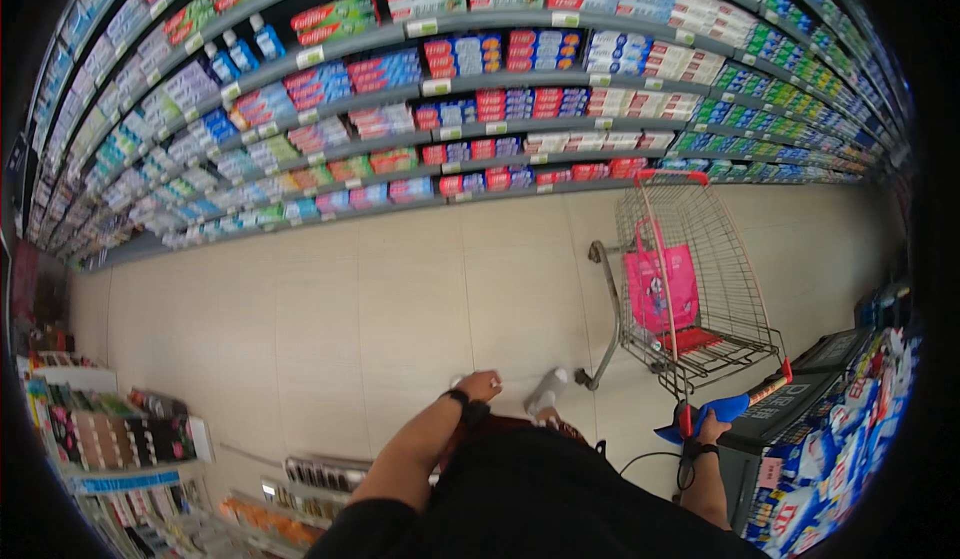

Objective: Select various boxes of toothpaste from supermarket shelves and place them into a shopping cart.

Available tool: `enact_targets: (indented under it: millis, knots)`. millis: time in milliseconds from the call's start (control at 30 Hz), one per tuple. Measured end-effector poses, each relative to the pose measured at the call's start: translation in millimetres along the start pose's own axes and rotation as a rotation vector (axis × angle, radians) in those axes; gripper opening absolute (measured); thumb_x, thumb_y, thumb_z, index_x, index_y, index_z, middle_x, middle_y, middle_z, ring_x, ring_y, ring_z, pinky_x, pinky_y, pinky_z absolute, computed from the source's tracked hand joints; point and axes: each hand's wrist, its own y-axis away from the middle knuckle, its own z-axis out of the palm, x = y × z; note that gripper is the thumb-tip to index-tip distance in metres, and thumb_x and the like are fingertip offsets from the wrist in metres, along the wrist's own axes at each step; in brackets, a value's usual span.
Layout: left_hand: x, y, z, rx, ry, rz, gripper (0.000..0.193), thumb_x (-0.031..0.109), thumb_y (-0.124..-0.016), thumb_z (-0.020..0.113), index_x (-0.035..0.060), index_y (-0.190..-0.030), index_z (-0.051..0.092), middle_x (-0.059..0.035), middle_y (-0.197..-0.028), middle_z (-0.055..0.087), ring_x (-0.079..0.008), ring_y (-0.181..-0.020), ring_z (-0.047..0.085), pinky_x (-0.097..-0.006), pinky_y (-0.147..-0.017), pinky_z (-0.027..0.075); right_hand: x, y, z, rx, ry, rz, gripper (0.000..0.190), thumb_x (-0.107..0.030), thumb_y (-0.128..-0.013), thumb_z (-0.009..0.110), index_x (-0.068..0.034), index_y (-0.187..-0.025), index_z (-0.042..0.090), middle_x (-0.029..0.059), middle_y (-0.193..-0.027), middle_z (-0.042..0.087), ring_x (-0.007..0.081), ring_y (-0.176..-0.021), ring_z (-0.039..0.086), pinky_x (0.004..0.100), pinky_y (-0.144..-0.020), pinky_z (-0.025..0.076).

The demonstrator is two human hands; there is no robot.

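Observation:
A metal-wire shopping cart [731,259] with red trim stands on the right. Over one end of its push handle [770,391] lies a blue cover [726,407]. My right hand [711,428] is closed on the handle where the blue cover lies. Inside the basket, a bright pink tote bag [661,289] leans near the red seat flap [688,340]. My left hand [478,386] hangs above the floor in front of my body, its fingers curled, with a dark band on the wrist. Whether it holds anything is too blurred to tell.
Long shelves [390,138] of boxed toothpaste and blue mouthwash bottles [268,37] run across the far side. Packs of blue-and-white bagged goods [817,454] fill a display at the right. More shelving [131,439] stands at lower left. Pale tiles [360,296] cover the aisle floor.

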Motion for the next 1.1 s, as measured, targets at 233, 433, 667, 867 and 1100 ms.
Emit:
enact_targets:
  millis: [233, 433, 667, 867, 1100]
  knots:
    - [-176.1, 90.6, -23.7, 0.348, 0.105, -0.407, 0.037, 0.034, -0.081, 0.057, 0.0044, -0.102, 0.065, -0.02, -0.11, 0.064, -0.0358, -0.105, 0.06, -0.0446, -0.089, 0.049, -27.7, 74.5, 41.9, 0.003, 0.132, 0.117, 0.063, -0.011, -0.079, 0.068, -0.001, -0.125, 0.027, 0.0223, -0.123, 0.047, 0.033, -0.109, 0.053, 0.0427, -0.096, 0.045]
    - [-227.7, 158.2, 1.1, 0.065, 0.069, -0.515, 0.037, 0.037, -0.081, 0.062, 0.0082, -0.102, 0.07, -0.0148, -0.108, 0.068, -0.0329, -0.102, 0.064, -0.041, -0.093, 0.049, -67.3, 136.0, 62.2, -0.123, 0.239, 0.21, 0.074, -0.008, -0.077, 0.067, -0.001, -0.135, 0.022, 0.0226, -0.127, 0.047, 0.0344, -0.112, 0.053, 0.0439, -0.096, 0.045]
    - [-203.3, 112.8, -5.9, 0.077, 0.274, -0.348, 0.039, 0.041, -0.081, 0.063, 0.0094, -0.103, 0.069, -0.0138, -0.099, 0.07, -0.0286, -0.096, 0.066, -0.0377, -0.088, 0.051, -31.3, 131.3, 43.8, -0.052, 0.188, 0.171, 0.078, -0.014, -0.078, 0.067, -0.002, -0.138, 0.018, 0.0257, -0.128, 0.046, 0.0362, -0.112, 0.053, 0.0455, -0.093, 0.047]
    - [-205.8, 84.4, -30.1, 0.005, 0.239, -0.383, 0.041, 0.042, -0.079, 0.065, 0.0087, -0.102, 0.069, -0.0102, -0.092, 0.071, -0.0236, -0.088, 0.067, -0.0349, -0.084, 0.051, -48.9, 167.7, 32.6, -0.166, 0.069, 0.165, 0.076, -0.01, -0.08, 0.065, -0.002, -0.137, 0.015, 0.0268, -0.128, 0.045, 0.0368, -0.11, 0.054, 0.0446, -0.092, 0.048]
    - [-162.8, 47.8, -45.1, 0.013, 0.159, -0.27, 0.035, 0.039, -0.084, 0.062, 0.0101, -0.102, 0.068, -0.0149, -0.101, 0.069, -0.029, -0.096, 0.065, -0.0367, -0.087, 0.05, -51.5, 197.7, 36.9, -0.149, 0.219, 0.075, 0.086, -0.009, -0.079, 0.068, 0.007, -0.138, 0.006, 0.0322, -0.13, 0.042, 0.0407, -0.118, 0.05, 0.0427, -0.1, 0.043]
